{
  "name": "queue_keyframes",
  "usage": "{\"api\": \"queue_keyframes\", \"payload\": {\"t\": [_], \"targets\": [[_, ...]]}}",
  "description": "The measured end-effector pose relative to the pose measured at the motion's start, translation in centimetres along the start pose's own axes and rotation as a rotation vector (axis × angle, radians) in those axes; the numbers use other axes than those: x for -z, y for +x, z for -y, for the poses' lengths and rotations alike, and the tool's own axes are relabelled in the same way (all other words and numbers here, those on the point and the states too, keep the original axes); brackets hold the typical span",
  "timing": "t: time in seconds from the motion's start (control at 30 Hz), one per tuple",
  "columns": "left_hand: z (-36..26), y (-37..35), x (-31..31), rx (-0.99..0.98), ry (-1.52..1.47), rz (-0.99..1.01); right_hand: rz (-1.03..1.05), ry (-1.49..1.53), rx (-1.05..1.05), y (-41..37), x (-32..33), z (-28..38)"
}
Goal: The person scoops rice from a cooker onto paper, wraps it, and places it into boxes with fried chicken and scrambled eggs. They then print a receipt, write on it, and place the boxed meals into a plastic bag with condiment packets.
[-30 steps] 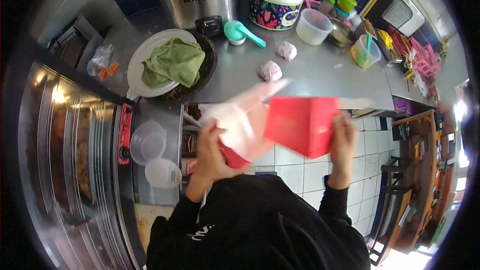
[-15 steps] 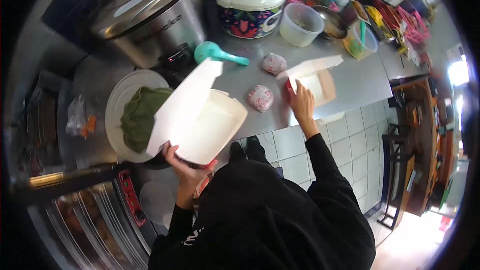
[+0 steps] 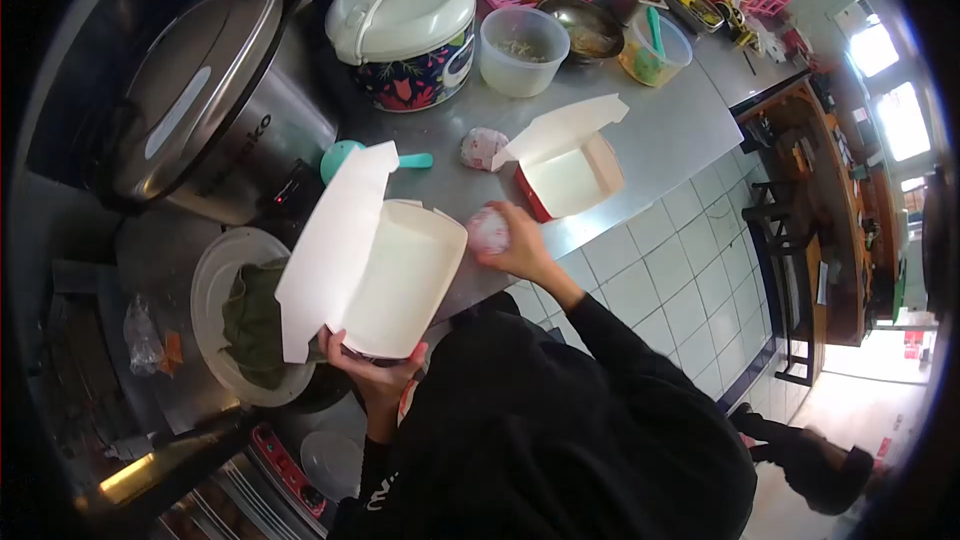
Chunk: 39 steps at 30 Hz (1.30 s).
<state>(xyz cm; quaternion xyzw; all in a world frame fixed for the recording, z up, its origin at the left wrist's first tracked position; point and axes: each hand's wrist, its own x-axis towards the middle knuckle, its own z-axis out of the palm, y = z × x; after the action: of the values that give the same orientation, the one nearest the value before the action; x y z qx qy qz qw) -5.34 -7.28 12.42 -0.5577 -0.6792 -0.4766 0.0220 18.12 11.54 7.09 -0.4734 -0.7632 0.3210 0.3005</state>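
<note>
My left hand (image 3: 372,365) grips a paper food box (image 3: 400,280) from below, its lid raised and its white inside bare. Over the counter's front edge, the fingers of my right hand (image 3: 522,243) are closed around a round bundle wrapped in red-and-white printed paper (image 3: 488,230). A second wrapped bundle (image 3: 484,149) lies farther back on the metal counter. Beside it stands another open paper box (image 3: 572,180) with red outer sides. Behind the held box, a turquoise ladle (image 3: 414,161) is partly covered by its lid.
A large steel rice warmer (image 3: 255,140) and a flowered, white-lidded pot (image 3: 415,65) stand at the back. Right of them are a clear tub (image 3: 523,65), a metal bowl (image 3: 590,40) and a tub with a turquoise handle (image 3: 655,58). A green cloth (image 3: 250,325) lies on a round white lid at left.
My right hand has left the box on the counter and taken hold of the nearer wrapped bundle. The view has turned, and a person now shows at lower right.
</note>
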Motion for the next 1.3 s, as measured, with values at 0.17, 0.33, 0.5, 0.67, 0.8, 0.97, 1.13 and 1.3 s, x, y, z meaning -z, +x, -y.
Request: {"api": "queue_keyframes", "payload": {"t": [0.17, 0.33, 0.5, 0.67, 0.8, 0.97, 1.13, 1.3], "targets": [[1.7, -2.2, -2.5, -0.014, -0.080, 0.084, -0.507, -0.179, -0.187, 3.2, 8.6, -2.0], [3.5, -3.2, -5.9, -0.089, -0.074, 0.021, 0.014, -0.614, -0.469, 4.9, 5.1, -8.0], [8.8, -4.6, -9.1, -0.174, -0.015, 0.054, 0.098, -0.675, -0.429, 6.1, 7.2, -3.3], [8.8, -5.1, -9.8, -0.131, 0.064, 0.043, 0.049, -0.393, 0.081, 13.1, 1.5, 5.5], [8.8, -5.7, -9.0, -0.158, 0.122, 0.071, 0.206, -0.934, -0.230, 19.4, -9.8, 0.0], [12.3, -7.8, -9.6, -0.239, -0.020, 0.096, 0.268, -1.075, -0.438, 19.7, -11.6, -5.0], [8.2, -5.8, -8.9, -0.020, -0.133, 0.177, 0.295, -0.751, -0.357, 18.8, -5.0, 0.3], [6.7, -3.6, -10.4, -0.072, -0.157, 0.090, -0.186, -0.527, 0.043, 14.4, 2.5, 11.5]]}}
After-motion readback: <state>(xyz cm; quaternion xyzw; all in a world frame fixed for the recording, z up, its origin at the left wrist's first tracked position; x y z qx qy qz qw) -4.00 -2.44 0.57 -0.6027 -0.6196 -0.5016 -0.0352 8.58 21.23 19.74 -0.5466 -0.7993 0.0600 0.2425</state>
